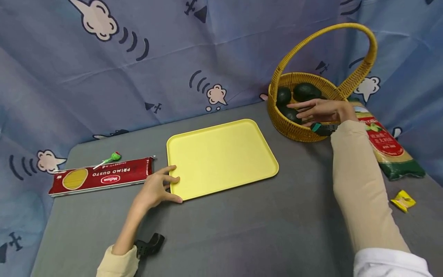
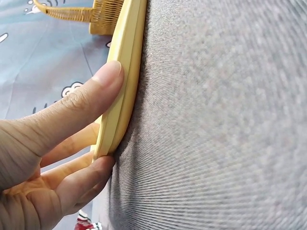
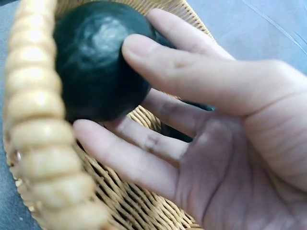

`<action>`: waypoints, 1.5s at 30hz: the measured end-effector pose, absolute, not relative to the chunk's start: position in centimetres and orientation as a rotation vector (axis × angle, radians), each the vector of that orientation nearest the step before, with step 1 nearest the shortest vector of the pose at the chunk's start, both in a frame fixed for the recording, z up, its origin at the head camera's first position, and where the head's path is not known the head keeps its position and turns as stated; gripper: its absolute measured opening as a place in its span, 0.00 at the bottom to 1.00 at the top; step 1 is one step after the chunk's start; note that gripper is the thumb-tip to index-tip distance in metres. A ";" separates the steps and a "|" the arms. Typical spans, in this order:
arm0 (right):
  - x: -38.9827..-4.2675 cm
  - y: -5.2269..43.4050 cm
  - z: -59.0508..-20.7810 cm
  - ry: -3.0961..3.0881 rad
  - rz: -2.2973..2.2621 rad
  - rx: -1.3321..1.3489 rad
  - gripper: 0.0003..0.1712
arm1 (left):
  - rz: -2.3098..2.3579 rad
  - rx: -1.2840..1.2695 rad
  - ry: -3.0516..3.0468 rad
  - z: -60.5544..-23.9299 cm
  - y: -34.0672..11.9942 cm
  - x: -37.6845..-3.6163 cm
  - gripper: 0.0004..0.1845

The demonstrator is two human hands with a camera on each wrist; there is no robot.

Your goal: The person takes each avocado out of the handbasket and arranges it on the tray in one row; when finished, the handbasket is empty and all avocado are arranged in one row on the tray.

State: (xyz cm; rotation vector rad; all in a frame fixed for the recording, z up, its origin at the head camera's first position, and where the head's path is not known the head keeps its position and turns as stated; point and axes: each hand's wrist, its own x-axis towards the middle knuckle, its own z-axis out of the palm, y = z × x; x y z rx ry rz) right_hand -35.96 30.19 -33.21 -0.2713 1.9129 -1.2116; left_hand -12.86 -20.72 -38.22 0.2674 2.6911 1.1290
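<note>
A yellow tray (image 1: pixel 223 159) lies on the grey table. My left hand (image 1: pixel 155 191) grips its near left corner, the thumb on the near edge and the fingers along the left side; the left wrist view shows the tray's rim (image 2: pixel 125 62) between them. Inside the yellow wicker basket (image 1: pixel 294 133), my right hand (image 1: pixel 322 109) holds a dark green avocado (image 3: pixel 98 62) close to the wall. Thumb and fingertips meet its skin from different sides. More avocados (image 1: pixel 306 92) rest behind it in the basket, partly hidden by my hand.
The basket's tall handle (image 1: pixel 346 26) arches over its opening. Left of the tray lie a red spaghetti pack (image 1: pixel 121 174) and a green lollipop (image 1: pixel 115 156). A red and green bag (image 1: pixel 387 144) and a small yellow wrapped sweet (image 1: pixel 403 201) lie at the right.
</note>
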 end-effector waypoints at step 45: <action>-33.2 30.7 -32.8 2.001 -1.508 -0.004 0.35 | 0.995 0.363 2.781 -37.9 -20.9 -12.8 0.33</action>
